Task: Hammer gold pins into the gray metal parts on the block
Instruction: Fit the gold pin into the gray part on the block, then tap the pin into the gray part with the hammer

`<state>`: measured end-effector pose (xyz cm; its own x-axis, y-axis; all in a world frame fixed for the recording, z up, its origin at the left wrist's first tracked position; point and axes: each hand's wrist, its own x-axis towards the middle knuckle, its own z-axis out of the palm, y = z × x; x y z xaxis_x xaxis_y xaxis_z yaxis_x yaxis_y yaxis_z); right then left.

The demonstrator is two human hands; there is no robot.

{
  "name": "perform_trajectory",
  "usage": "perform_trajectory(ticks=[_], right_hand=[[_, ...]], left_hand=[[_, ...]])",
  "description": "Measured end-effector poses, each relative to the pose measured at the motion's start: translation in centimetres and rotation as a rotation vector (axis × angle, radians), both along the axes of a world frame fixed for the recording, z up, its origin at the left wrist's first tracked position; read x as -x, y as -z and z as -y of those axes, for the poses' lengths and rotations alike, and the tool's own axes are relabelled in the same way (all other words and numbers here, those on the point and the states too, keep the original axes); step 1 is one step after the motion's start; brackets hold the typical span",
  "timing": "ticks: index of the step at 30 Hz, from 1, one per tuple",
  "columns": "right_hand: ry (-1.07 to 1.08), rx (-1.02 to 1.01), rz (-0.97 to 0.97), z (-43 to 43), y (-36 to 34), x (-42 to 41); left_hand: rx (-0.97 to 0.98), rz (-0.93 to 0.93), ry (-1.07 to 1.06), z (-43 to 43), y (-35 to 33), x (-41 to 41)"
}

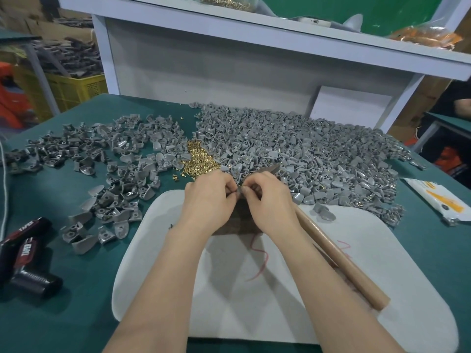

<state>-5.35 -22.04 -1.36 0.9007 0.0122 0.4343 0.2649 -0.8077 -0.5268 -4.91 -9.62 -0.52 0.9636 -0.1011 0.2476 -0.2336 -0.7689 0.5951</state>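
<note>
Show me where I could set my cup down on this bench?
Bare: the mat between the forearms, and the table between mat and black tool, near left. Crowded: the far half, gray parts either side of the pins; a hammer lies along the mat's right.

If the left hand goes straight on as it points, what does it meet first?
Probably the small gray part pinched between the left hand and right hand, then the right hand; depth unclear.

Bare left hand (209, 197), right hand (268, 200), forearms (175, 266)
</note>
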Motion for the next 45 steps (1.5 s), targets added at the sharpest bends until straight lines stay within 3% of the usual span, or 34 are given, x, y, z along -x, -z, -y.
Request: perform_trajectory(ticks=[7, 16, 24, 28, 30, 32, 35, 42, 45], right_hand=[[-0.003, -0.064, -0.016, -0.1, -0.1, 0.2], [0.047, 0.196, -0.075, -0.4, -1.1, -0.5], [0.067, 0.248, -0.122, -0.6, -1.4, -0.7], [0.032, 0.082, -0.133, 0.9, -1.8, -0.5], [0.139, 0.026, -0.113, 2.8, -1.7, -0.2], [0.272, 0.153, -0.276, 4.8, -1.4, 0.1], [0.301, 0.263, -0.511, 5.8, -0.8, 0.2], [0.192, 0.044, -0.31, 6.5, -2.5, 2.1], [0.13, 0.079, -0.065, 6.5, -3.6, 3.9]], left_hand=[[0.007, -0.009, 0.009, -0.1, -0.1, 0.1], [-0.021, 0.005, 0.042, 0.0, -0.3, 0.1], [-0.028, 0.018, 0.04, 0.0, -0.3, 0.0], [-0.004, 0.009, 0.014, -0.1, -0.1, 0.0], [0.0, 0.008, 0.011, -0.1, 0.0, 0.0], [0.007, 0.0, 0.014, 0.0, 0.0, 0.0], [0.014, -0.003, 0.013, 0.0, 0.0, 0.0], [0.017, 0.003, 0.004, 0.1, 0.2, -0.1], [0.025, 0.003, 0.002, 0.1, 0.2, -0.1]])
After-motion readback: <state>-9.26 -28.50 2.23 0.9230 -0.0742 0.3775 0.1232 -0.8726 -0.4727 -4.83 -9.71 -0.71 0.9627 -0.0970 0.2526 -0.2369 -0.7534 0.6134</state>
